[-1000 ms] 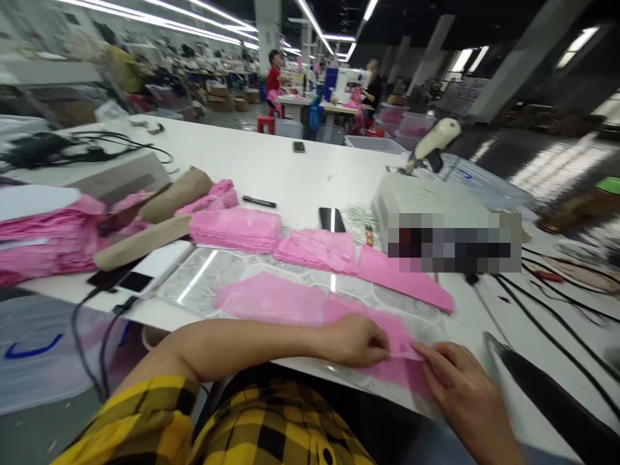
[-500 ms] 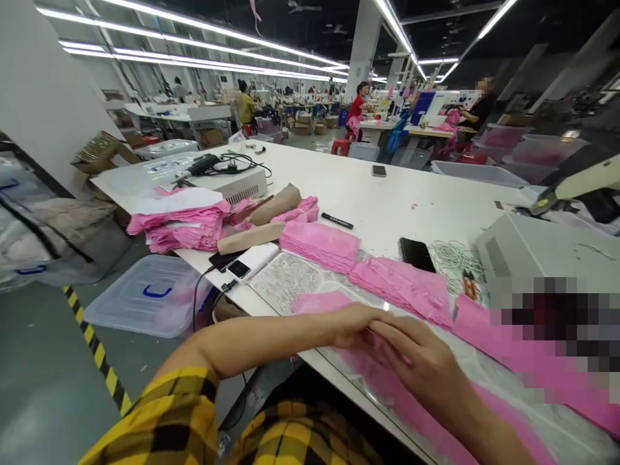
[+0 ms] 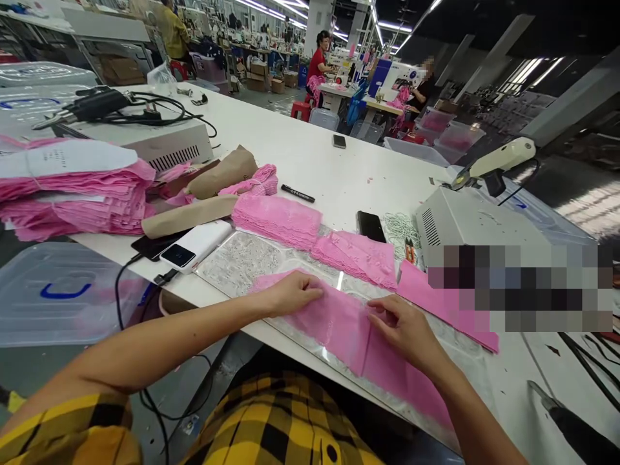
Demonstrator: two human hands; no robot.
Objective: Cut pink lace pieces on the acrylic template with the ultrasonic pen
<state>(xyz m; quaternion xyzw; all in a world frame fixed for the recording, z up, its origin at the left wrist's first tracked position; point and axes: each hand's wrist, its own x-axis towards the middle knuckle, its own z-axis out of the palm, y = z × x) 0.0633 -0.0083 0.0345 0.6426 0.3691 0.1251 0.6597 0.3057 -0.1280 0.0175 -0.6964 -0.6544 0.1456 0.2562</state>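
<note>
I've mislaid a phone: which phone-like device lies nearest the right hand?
The black phone beside tangled pale cord; the small one sits across the table, the third by the power bank.

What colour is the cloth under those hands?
The cloth is pink; it shows best in the head view.

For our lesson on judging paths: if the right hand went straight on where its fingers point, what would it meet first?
Probably the left hand, facing the right hand over the pink cloth. Depth is unclear, so the right hand might brush the cloth first.
</note>
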